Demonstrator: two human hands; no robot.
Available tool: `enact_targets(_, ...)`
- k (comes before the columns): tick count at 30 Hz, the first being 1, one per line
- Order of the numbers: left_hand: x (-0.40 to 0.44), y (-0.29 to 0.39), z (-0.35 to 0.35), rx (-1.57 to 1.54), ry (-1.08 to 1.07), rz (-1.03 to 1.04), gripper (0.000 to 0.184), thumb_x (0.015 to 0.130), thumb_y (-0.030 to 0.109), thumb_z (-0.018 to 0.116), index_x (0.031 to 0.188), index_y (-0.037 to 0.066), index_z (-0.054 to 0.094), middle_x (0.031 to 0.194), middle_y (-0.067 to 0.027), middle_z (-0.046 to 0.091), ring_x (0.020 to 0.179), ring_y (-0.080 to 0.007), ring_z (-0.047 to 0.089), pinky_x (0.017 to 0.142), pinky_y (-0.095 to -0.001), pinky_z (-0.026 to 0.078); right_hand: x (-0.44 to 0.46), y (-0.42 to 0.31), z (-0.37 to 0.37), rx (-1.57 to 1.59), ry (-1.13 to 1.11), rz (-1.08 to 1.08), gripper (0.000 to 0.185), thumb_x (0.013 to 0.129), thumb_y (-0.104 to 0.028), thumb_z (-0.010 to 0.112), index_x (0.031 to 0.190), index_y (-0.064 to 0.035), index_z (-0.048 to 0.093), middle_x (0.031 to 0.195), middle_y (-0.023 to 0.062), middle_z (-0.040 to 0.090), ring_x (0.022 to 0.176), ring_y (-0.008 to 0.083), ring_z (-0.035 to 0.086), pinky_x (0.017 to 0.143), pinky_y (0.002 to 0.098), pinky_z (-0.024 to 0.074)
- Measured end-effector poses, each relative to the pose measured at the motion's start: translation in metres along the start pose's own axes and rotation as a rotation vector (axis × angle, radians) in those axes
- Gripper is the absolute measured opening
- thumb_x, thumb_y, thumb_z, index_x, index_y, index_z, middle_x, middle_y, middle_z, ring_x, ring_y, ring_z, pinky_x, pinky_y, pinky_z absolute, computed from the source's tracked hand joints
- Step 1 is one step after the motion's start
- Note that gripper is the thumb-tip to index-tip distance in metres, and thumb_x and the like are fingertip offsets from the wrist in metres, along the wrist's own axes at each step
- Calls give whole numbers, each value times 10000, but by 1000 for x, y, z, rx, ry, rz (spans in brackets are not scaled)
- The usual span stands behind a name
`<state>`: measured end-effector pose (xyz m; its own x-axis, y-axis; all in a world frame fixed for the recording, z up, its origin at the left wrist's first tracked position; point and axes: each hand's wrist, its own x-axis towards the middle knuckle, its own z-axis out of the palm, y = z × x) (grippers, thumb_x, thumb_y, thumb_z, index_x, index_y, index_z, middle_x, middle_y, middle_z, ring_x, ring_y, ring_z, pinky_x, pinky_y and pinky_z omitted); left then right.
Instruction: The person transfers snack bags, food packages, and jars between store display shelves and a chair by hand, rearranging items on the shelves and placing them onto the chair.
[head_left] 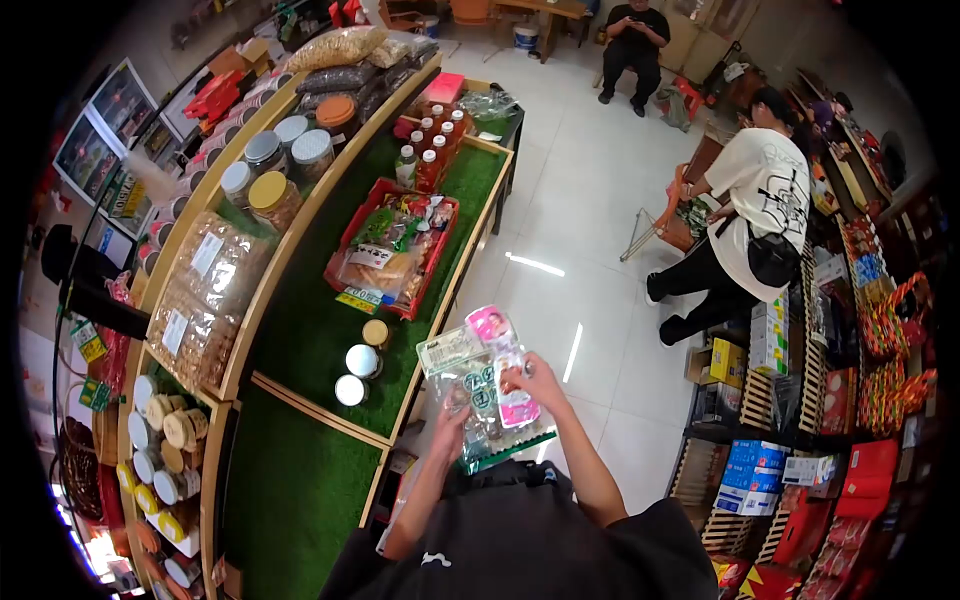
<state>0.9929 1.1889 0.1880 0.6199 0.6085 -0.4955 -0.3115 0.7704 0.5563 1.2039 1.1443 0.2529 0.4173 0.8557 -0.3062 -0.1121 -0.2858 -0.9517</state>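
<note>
In front of my chest, my left hand (pixel 452 432) is closed on the near left edge of a clear plastic food package (pixel 478 395) printed with green characters. A pale panel with small print shows at its top left, and a green strip runs along its lower edge. My right hand (pixel 537 384) has its fingers closed around a pink-and-white packet (pixel 518 408), which overlaps the package's right side. What lies inside either one is too small to make out.
To the left, a green-turfed display (pixel 300 500) carries a red basket (pixel 450 215), small jars (pixel 361 360) and red-capped bottles (pixel 428 172). At right, a person in a white shirt (pixel 765 190) bends beside shelves with blue boxes (pixel 752 475). Another person (pixel 637 40) sits at the back.
</note>
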Motion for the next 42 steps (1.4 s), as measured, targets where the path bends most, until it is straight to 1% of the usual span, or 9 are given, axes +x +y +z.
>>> enact_targets(9, 112, 106, 18, -144, 82, 34, 630, 861, 32, 501, 1388, 173, 186, 1243, -118, 439, 1033, -253, 525, 774, -432, 521, 177, -50, 14, -72, 20, -65, 235, 764, -131, 670, 868, 6, 510, 717, 77, 609, 619, 116, 594, 580, 255, 482)
enact_targets(15, 143, 129, -10, -248, 284, 129, 614, 865, 31, 502, 1384, 177, 207, 1186, -98, 481, 1024, -237, 528, 804, -406, 509, 321, -40, 33, -206, -113, -19, 221, 771, -133, 638, 868, 14, 507, 686, 99, 633, 612, 146, 623, 571, 257, 490)
enact_targets(19, 147, 143, 1, -346, 490, 270, 592, 857, 25, 516, 1368, 144, 240, 1167, -86, 490, 1003, -230, 526, 809, -406, 497, 420, -48, 82, 9, -244, 102, 258, 829, -189, 599, 860, 43, 492, 706, 108, 615, 590, 149, 599, 581, 264, 477)
enact_targets(24, 162, 137, 1, -466, 737, 479, 508, 843, 10, 532, 1302, 113, 340, 1158, -59, 502, 1007, -182, 514, 855, -345, 456, 549, 77, 177, -51, 50, 73, 213, 854, -202, 516, 794, 3, 516, 713, 94, 609, 673, 159, 604, 596, 277, 460)
enact_targets(26, 166, 132, 4, -493, 798, 510, 501, 843, 12, 534, 1296, 112, 347, 1159, -56, 502, 1013, -188, 512, 863, -351, 449, 559, 53, 212, -125, 115, 48, 207, 848, -203, 515, 821, 2, 512, 725, 89, 609, 690, 162, 606, 605, 283, 457)
enact_targets(28, 170, 133, 18, -588, 865, 500, 500, 840, 15, 542, 1292, 116, 352, 1152, -49, 502, 1021, -199, 501, 881, -370, 431, 582, 70, 240, 322, 27, 401, 237, 839, -209, 519, 929, 6, 480, 761, 87, 615, 743, 199, 614, 631, 312, 454)
enact_targets(31, 172, 121, 21, -639, 907, 539, 490, 837, 20, 551, 1279, 122, 364, 1137, -54, 504, 1023, -205, 495, 889, -384, 423, 564, -29, 254, 184, -75, 681, 219, 845, -196, 498, 931, 5, 481, 772, 83, 618, 795, 242, 621, 648, 331, 445)
enact_targets(36, 178, 125, 31, -642, 972, 615, 455, 839, 25, 551, 1251, 117, 383, 1105, -58, 515, 1017, -198, 494, 876, -373, 428, 597, -12, 266, 196, -290, 591, 210, 853, -129, 417, 952, 39, 496, 797, 197, 627, 573, 305, 630, 485, 373, 557)
enact_targets(42, 180, 130, 37, -633, 977, 674, 417, 840, 27, 553, 1221, 107, 402, 1080, -54, 532, 996, -184, 509, 861, -354, 432, 621, -4, 256, -121, -457, 481, 230, 836, -162, 468, 835, 45, 566, 661, 162, 626, 498, 270, 623, 414, 340, 531)
